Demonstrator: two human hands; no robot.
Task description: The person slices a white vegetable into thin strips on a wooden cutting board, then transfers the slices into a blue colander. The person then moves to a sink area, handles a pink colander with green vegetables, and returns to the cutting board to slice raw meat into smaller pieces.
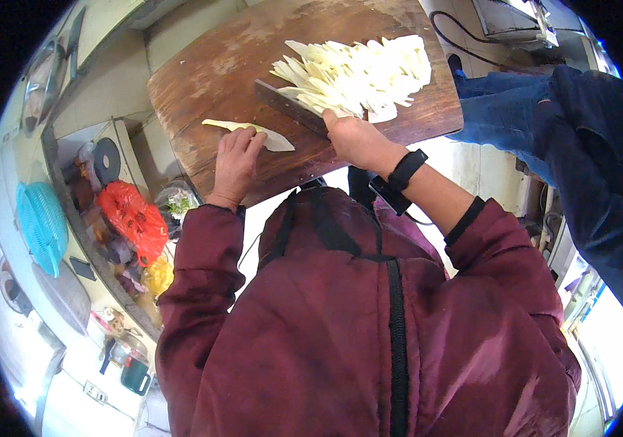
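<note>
My right hand (363, 141) grips a broad-bladed kitchen knife (289, 106), its blade against the near left edge of a heap of pale vegetable slices (358, 74). Both the knife and the heap are on a large brown wooden cutting board (208, 65). Towards the board's near left side, my left hand (239, 158) has its fingertips on a pale, tapering piece of peeled vegetable (276, 141). The thin end of that piece points left. Part of the piece is hidden under my fingers, and my right hand covers the knife's handle.
Another person (579, 125) in dark clothes and jeans is close by the board's right side. On the left, a red plastic bag (134, 218) lies on a cluttered shelf, with a blue-green plastic basket (43, 226) farther left. A black hose (453, 46) curves behind the board's right corner.
</note>
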